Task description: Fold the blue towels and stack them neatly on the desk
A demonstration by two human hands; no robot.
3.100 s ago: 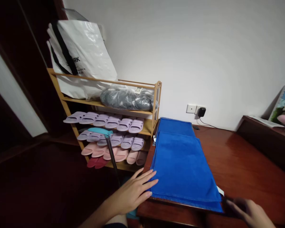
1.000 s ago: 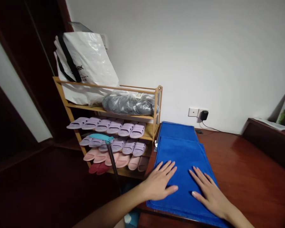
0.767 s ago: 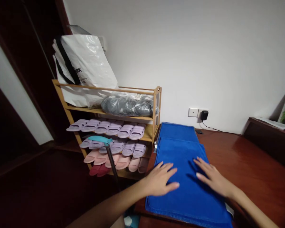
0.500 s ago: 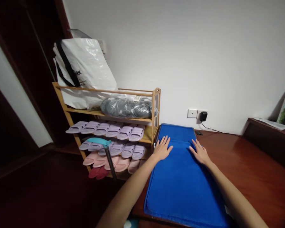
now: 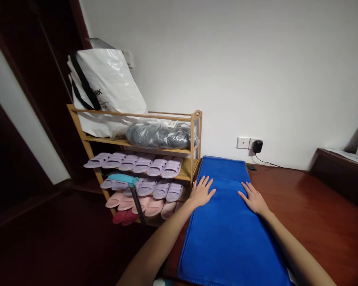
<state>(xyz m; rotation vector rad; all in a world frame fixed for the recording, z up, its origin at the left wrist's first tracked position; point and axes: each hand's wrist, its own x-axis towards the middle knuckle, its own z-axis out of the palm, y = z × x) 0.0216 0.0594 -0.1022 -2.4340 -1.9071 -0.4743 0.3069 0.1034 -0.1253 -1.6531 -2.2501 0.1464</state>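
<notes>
A blue cloth (image 5: 226, 234) lies lengthwise on the reddish-brown wooden table (image 5: 313, 210), reaching from near the wall to the front edge. A fold or seam crosses it near its far end. My left hand (image 5: 202, 192) rests flat on its left side, fingers spread and holding nothing. On the right side of the cloth my right hand (image 5: 253, 198) also lies with fingers apart, palm down. Bare cloth shows between the two hands.
Left of the table stands a wooden rack (image 5: 193, 135) with lilac slippers (image 5: 143, 163), pink slippers, a white bag (image 5: 110, 83) and a plastic-wrapped grey bundle (image 5: 164, 135). A black plug (image 5: 257, 146) with a cable sits in the wall socket.
Both hands have slid slightly toward me along the cloth, staying flat and spread. The view has shifted a little.
</notes>
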